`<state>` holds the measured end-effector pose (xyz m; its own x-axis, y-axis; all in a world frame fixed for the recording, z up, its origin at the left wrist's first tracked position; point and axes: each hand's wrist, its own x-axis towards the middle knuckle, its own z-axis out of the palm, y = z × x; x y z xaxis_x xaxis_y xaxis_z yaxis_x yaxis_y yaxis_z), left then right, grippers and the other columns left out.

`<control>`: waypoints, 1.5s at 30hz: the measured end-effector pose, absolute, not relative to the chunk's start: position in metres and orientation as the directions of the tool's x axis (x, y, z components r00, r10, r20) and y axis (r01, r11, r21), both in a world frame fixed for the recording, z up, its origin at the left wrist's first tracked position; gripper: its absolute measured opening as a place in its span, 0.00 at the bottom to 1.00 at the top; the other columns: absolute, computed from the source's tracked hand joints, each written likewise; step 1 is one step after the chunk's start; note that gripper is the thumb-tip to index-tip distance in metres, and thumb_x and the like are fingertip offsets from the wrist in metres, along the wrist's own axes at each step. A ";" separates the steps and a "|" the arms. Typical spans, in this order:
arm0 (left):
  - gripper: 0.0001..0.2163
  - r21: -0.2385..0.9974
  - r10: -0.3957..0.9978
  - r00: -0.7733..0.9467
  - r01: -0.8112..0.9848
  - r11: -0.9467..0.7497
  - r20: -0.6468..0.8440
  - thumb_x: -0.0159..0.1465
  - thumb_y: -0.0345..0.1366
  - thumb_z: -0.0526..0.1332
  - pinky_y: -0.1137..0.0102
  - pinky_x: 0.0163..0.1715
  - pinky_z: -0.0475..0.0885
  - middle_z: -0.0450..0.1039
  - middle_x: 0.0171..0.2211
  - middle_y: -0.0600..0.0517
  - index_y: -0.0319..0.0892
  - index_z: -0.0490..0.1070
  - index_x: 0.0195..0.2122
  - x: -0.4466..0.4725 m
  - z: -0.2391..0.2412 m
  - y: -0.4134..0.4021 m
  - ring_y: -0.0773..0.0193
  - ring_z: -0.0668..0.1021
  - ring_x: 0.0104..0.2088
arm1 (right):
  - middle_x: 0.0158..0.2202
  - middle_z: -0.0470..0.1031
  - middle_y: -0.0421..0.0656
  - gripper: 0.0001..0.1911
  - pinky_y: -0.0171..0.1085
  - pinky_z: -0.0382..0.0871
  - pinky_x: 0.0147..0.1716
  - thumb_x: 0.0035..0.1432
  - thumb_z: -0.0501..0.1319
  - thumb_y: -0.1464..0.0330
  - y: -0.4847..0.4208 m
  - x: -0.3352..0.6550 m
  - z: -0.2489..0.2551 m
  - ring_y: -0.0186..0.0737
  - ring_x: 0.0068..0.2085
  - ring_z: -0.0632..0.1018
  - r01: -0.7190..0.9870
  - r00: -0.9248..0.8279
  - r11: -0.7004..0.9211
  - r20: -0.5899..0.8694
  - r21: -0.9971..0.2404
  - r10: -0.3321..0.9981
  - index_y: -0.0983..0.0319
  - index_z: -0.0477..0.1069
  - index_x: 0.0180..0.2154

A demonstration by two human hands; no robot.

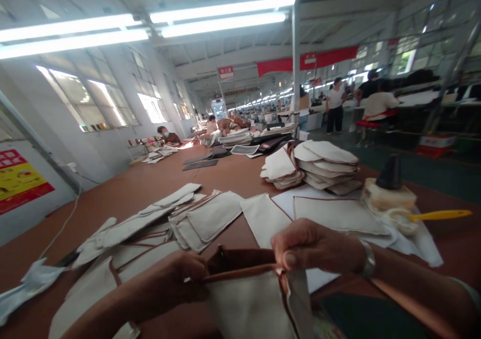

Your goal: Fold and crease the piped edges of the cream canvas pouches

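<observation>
Close to the camera I hold a cream fabric piece with a brown trimmed edge (248,304) between both hands. My left hand (180,276) is closed, pinching the brown edge at its left end. My right hand (308,246), with a watch on the wrist, is closed too, and its thumb presses the same edge at the right end. More cream pieces with brown trim (203,219) lie flat on the brown table (150,179) just beyond my hands.
A stack of rounded cream pieces (319,166) stands further back. At the right sit a glue pot with a black cone top (389,189) and a yellow-handled brush (438,215). Other people (334,103) work at distant tables. A white cable (63,224) runs along the left.
</observation>
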<state>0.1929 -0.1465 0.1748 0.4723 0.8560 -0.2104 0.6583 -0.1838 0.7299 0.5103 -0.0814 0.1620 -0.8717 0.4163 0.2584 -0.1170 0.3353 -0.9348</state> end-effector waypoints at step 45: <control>0.14 0.963 0.756 0.614 0.027 0.267 -0.227 0.56 0.40 0.72 0.75 0.26 0.57 0.65 0.27 0.54 0.35 0.73 0.35 0.254 0.149 -0.148 0.70 0.64 0.27 | 0.42 0.75 0.48 0.13 0.35 0.68 0.39 0.63 0.60 0.63 -0.108 0.483 0.175 0.41 0.41 0.75 0.184 -0.877 0.623 0.159 -0.760 0.453 0.66 0.71 0.44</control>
<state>0.2540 -0.1484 0.1490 0.6144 0.7557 -0.2269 0.0268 0.2674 0.9632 0.4835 -0.1082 0.1749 -0.8770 0.4534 0.1591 0.1841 0.6229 -0.7603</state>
